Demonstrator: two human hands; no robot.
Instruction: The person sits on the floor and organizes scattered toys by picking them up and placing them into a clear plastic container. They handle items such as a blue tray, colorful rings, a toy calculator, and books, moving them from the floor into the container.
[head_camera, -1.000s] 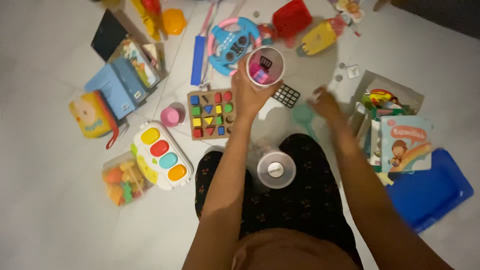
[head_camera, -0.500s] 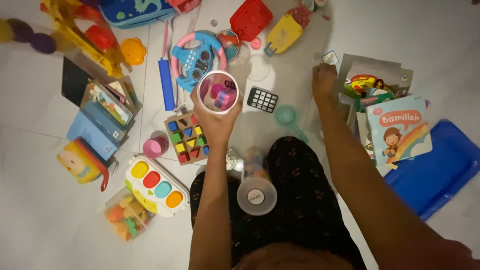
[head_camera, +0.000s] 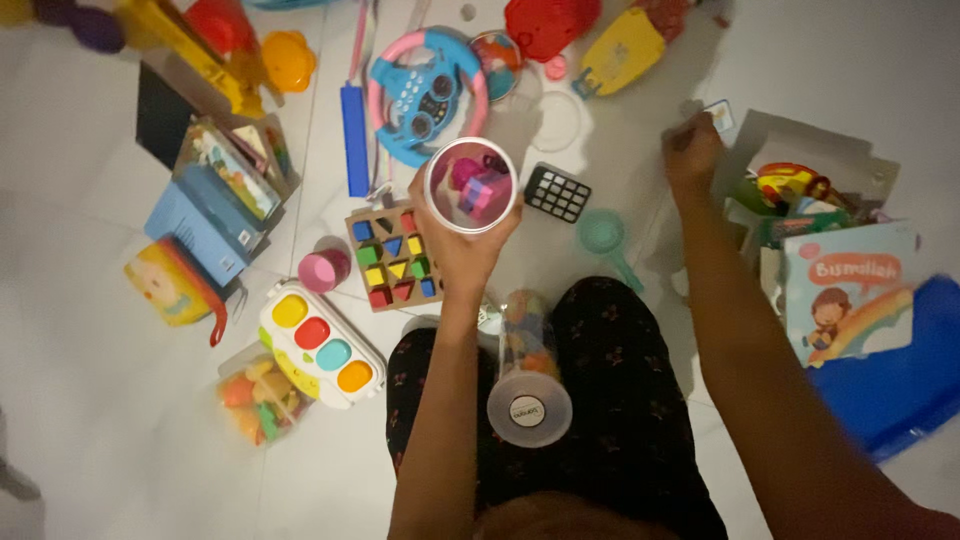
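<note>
Right now left hand (head_camera: 468, 250) is clamped round a clear cup (head_camera: 470, 185), held upright over the floor (head_camera: 90, 400), mouth to camera, pink pieces inside; count unclear. Right hand (head_camera: 692, 152) is stretched out to a small card (head_camera: 718, 113) by the open box (head_camera: 800, 150) on the floor's right side; fingers curled at it, grip cannot tell. Card lies just beyond the right hand, well apart from the cup, so right hand is nearer. One cup, one card, one jar (head_camera: 528, 385) lying on the lap, long axis toward camera. One shape puzzle (head_camera: 392, 255) just left of the cup hand, one toy wheel (head_camera: 425, 95) above
</note>
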